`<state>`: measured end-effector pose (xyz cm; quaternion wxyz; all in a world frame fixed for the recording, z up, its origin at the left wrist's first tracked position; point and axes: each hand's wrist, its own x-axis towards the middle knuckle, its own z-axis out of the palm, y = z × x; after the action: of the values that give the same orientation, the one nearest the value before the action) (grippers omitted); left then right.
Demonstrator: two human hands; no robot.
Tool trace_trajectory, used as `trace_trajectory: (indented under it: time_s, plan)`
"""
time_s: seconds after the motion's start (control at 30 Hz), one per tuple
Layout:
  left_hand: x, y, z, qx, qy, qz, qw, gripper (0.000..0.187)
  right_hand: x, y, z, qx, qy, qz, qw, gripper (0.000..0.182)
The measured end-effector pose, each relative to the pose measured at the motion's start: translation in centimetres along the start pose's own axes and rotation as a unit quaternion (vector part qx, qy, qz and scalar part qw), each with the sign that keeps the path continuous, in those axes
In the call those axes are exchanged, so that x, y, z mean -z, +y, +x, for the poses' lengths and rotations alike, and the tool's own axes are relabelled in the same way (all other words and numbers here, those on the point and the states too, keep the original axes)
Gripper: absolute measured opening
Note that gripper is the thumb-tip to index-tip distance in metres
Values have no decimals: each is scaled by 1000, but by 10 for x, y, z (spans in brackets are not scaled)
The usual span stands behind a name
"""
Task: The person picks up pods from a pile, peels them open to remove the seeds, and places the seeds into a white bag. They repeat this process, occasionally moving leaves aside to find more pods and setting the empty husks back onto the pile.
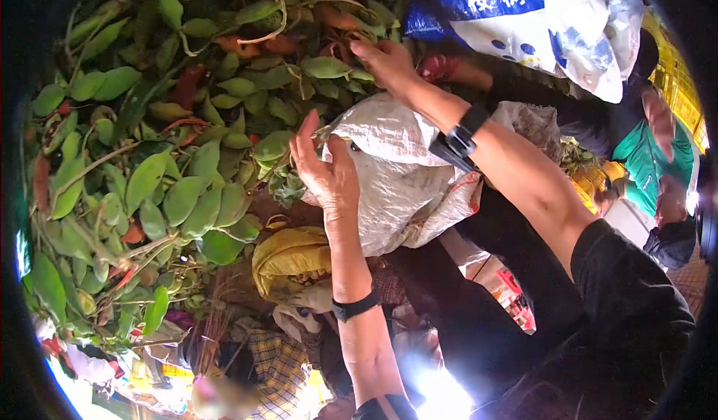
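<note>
A broad heap of leafy green stems (202, 203) fills the left and top of the view, with some reddish-brown leaves among the green. My left hand (325, 169) is open at the heap's edge, fingers spread and pointing up toward the leaves. Its thumb side lies right by the rim of a white woven sack (396, 188). My right hand (387, 65) reaches over that sack, fingers stretched out, with the fingertips at the leaves near the top. A black wristwatch (467, 132) is on my right wrist, and a dark band (355, 305) is around my left wrist.
A white and blue printed plastic bag (516, 16) stands at upper right. Beside it, another person's reddish gloved hand (440, 67) shows. Below the heap sits a yellow sack (292, 263). A person in a green top (647, 173) and yellow crates (677, 83) are at far right.
</note>
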<state>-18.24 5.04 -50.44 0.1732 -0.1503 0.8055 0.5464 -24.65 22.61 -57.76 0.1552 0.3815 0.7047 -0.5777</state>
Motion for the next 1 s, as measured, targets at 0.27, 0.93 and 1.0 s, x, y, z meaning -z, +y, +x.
trace_trajectory:
  time_s: [0.27, 0.93, 1.0]
  plan:
    - [7, 58, 6, 229, -40, -450, 862, 42, 29, -100, -134, -28, -157, 77, 984, 37]
    - [2, 79, -207, 308, 100, -455, 830, 39, 115, -10, -270, -127, -319, -12, 939, 44]
    - [-4, 71, -208, 316, 79, -478, 816, 39, 119, -2, -274, -73, -327, -102, 937, 44]
